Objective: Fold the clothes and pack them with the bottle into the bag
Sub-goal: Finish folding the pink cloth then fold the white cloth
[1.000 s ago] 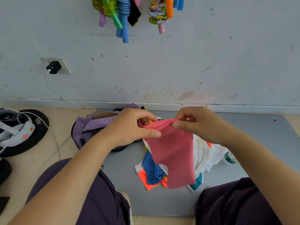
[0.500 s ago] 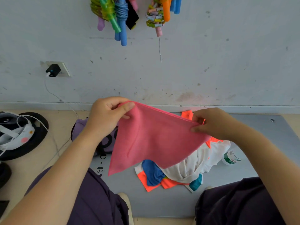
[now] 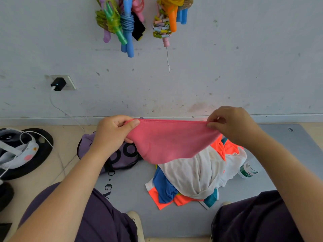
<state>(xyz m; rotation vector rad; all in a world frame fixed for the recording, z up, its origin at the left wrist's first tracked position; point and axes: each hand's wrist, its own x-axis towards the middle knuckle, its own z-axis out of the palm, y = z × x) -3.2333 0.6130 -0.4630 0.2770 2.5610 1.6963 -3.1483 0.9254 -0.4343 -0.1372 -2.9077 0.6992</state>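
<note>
My legs in dark purple trousers point(image 3: 97, 217) are closest to me, on the flat grey mat point(image 3: 183, 222). On the mat between my knees sits a messy pile of white, blue and orange clothes point(image 3: 195, 177). Just beside it on the right lies a clear plastic bottle with a green label point(image 3: 248, 169). Above the pile I hold up a soft pink cloth point(image 3: 167, 142), pulled wide. My left hand point(image 3: 111, 135) pinches one top corner with thumb and curled fingers. My right hand point(image 3: 230, 124) pinches the other corner the same way. Behind my left hand the floppy purple fabric bag point(image 3: 120, 154) rests on the mat's far edge. Farthest away, bright coloured skipping ropes point(image 3: 122, 23) hang on the white wall.
</note>
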